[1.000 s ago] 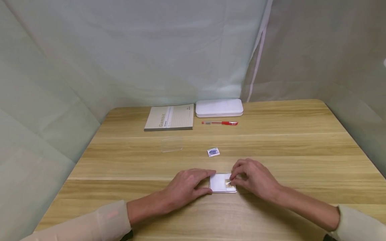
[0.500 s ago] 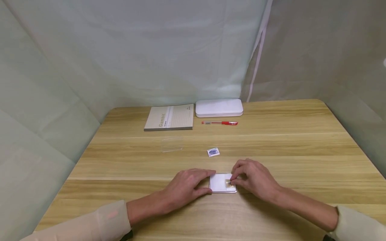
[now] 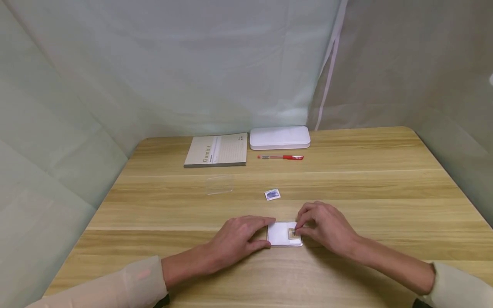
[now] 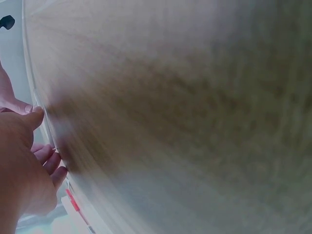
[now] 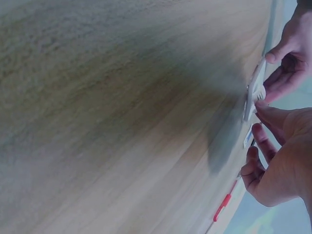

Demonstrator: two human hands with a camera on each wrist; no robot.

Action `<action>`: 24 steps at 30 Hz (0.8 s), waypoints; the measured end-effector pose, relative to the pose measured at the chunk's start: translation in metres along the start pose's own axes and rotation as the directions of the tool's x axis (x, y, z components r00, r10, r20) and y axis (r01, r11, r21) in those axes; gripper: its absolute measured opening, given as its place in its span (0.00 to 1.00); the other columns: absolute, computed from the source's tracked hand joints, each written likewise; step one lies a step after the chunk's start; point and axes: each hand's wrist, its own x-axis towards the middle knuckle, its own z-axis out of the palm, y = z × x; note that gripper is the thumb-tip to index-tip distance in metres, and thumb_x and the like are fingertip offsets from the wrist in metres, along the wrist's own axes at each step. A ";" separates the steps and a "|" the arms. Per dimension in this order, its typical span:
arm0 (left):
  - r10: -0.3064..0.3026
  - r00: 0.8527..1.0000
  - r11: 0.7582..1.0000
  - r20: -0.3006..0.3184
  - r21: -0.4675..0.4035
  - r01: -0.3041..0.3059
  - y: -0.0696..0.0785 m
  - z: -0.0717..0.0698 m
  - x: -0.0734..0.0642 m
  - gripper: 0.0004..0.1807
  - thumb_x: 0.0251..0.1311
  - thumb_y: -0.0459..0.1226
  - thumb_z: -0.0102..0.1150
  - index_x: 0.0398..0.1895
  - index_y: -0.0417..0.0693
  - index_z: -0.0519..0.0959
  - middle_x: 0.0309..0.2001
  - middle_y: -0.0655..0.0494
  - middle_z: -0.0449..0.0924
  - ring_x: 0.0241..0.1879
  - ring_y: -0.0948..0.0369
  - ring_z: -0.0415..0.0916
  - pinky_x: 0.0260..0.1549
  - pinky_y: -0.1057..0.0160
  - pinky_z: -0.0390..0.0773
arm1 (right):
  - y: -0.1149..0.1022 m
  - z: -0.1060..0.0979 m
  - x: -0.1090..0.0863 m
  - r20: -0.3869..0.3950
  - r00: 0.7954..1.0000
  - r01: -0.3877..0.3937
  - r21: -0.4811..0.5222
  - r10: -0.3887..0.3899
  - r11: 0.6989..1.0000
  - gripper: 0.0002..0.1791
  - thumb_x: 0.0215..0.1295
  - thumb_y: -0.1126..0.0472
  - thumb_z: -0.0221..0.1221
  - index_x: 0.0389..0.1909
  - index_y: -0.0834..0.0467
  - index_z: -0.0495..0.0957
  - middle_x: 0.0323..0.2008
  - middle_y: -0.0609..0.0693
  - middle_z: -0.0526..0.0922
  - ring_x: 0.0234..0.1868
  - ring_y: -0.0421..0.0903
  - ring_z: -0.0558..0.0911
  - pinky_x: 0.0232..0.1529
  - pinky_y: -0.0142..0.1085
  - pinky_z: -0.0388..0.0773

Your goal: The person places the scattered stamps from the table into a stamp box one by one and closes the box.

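A flat, clear-edged case [image 3: 277, 233] with a white insert lies on the table before me. My left hand [image 3: 239, 236] holds its left end, thumb at the near corner and forefinger at the far one. Over the case's right part, my right hand [image 3: 326, 227] pinches a small yellowish stamp [image 3: 292, 233] with dark marks between thumb and forefinger. In the right wrist view the stamp [image 5: 261, 94] stands tilted up from the case [image 5: 252, 92]. A second stamp [image 3: 272, 194], blue and white, lies flat beyond the case.
A thin transparent plate [image 3: 219, 185] lies left of the blue stamp. Farther back are a notebook [image 3: 217, 149] marked "Gambit", a white pencil case [image 3: 280, 137] and a red pen [image 3: 281, 157]. Pale fabric walls [image 3: 215, 64] close off the table's back and sides.
The yellowish stamp has shifted and turned slightly in my right fingers, which have risen a little. My left hand and the case have stayed in place.
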 end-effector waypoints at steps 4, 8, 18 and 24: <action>0.000 1.000 1.000 0.001 0.001 0.000 0.000 0.000 0.000 0.30 0.67 0.48 0.73 0.69 0.48 0.80 0.63 0.56 0.85 0.62 0.61 0.81 0.62 0.54 0.81 | 0.000 -0.002 0.001 0.004 1.000 0.005 -0.003 -0.005 1.000 0.10 0.53 0.63 0.81 0.28 0.45 0.92 0.37 0.34 0.86 0.40 0.40 0.82 0.43 0.39 0.82; -0.002 1.000 1.000 0.000 0.000 0.002 0.000 0.000 0.000 0.30 0.67 0.48 0.72 0.69 0.49 0.80 0.63 0.56 0.85 0.62 0.61 0.81 0.62 0.54 0.81 | 0.000 -0.003 0.001 0.013 1.000 0.006 -0.005 -0.006 1.000 0.10 0.52 0.63 0.81 0.27 0.45 0.92 0.37 0.35 0.87 0.41 0.40 0.83 0.43 0.40 0.83; 0.013 1.000 1.000 -0.015 0.001 -0.013 -0.001 0.001 -0.001 0.30 0.67 0.48 0.73 0.69 0.48 0.80 0.62 0.56 0.85 0.62 0.61 0.82 0.61 0.54 0.81 | 0.003 0.001 0.002 0.027 1.000 -0.004 -0.017 0.004 1.000 0.10 0.54 0.62 0.81 0.29 0.44 0.92 0.36 0.33 0.86 0.41 0.41 0.83 0.45 0.44 0.83; -0.002 1.000 1.000 0.003 0.002 0.002 0.000 -0.001 -0.001 0.30 0.68 0.49 0.72 0.70 0.49 0.80 0.63 0.57 0.84 0.63 0.62 0.81 0.63 0.55 0.80 | 0.003 0.004 0.002 0.019 1.000 -0.016 -0.027 0.017 1.000 0.10 0.53 0.63 0.81 0.30 0.45 0.92 0.36 0.32 0.85 0.42 0.40 0.82 0.46 0.43 0.83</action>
